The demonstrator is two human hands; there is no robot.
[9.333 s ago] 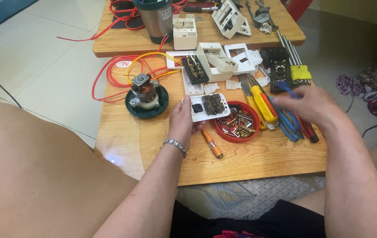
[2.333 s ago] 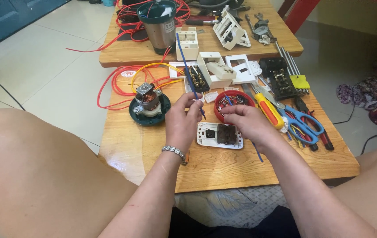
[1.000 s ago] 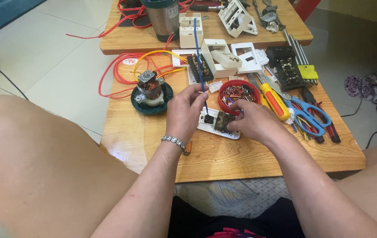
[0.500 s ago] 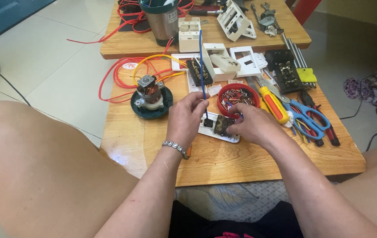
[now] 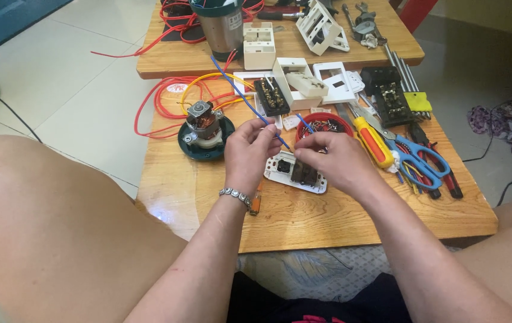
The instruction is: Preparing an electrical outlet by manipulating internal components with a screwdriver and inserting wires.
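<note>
My left hand [image 5: 250, 152] pinches a thin blue wire [image 5: 241, 90] that rises up and to the left over the table. My right hand [image 5: 334, 158] grips the same wire's lower end near its bare tip, just above a white switch plate [image 5: 280, 173] with black modules lying flat on the wooden table [image 5: 340, 215]. Both hands hover together over that plate. A silver bracelet circles my left wrist.
A small motor on a green base [image 5: 202, 128] sits left of my hands with red and yellow wires. A red bowl of screws [image 5: 328, 122], a yellow-handled screwdriver [image 5: 372, 140], blue scissors [image 5: 420, 161], pliers and white socket parts [image 5: 301, 84] lie behind and to the right.
My right hand left the tools at the right and joined the left over the switch plate. The blue wire was picked up and its end brought down to the plate.
</note>
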